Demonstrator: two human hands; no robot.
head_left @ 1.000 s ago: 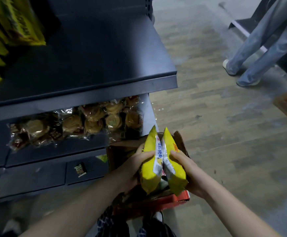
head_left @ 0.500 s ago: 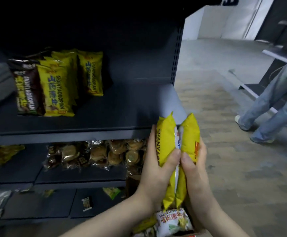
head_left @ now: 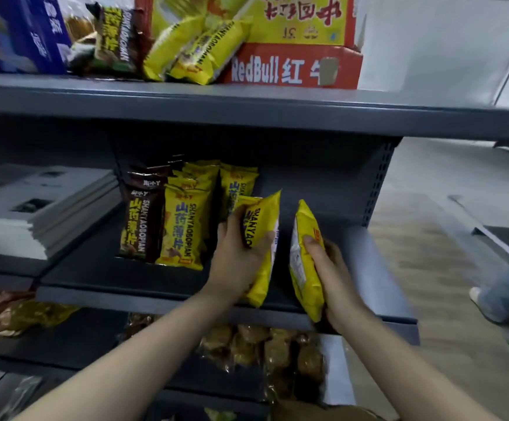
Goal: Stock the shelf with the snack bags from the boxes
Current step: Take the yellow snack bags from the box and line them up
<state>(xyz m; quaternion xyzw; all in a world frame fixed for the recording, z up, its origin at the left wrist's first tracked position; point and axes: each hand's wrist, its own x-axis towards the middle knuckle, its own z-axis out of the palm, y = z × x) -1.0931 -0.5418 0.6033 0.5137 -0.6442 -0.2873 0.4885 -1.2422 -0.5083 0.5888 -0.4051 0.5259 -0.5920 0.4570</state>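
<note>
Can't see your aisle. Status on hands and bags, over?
Left hand grips one yellow snack bag, right hand grips a second bag. Both at the middle shelf, not yet placed. Slot beside standing bags free.

Dim, bluish light; deep shadow under the top shelf (head_left: 247, 107), brighter floor (head_left: 429, 238) to its right, edges blurred and bowed

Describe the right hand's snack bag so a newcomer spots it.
Over the middle grey shelf, right of the standing bag row, the right hand grips the rightmost yellow bag. It shows a white back panel; the bag in the left hand shows dark lettering.
</note>
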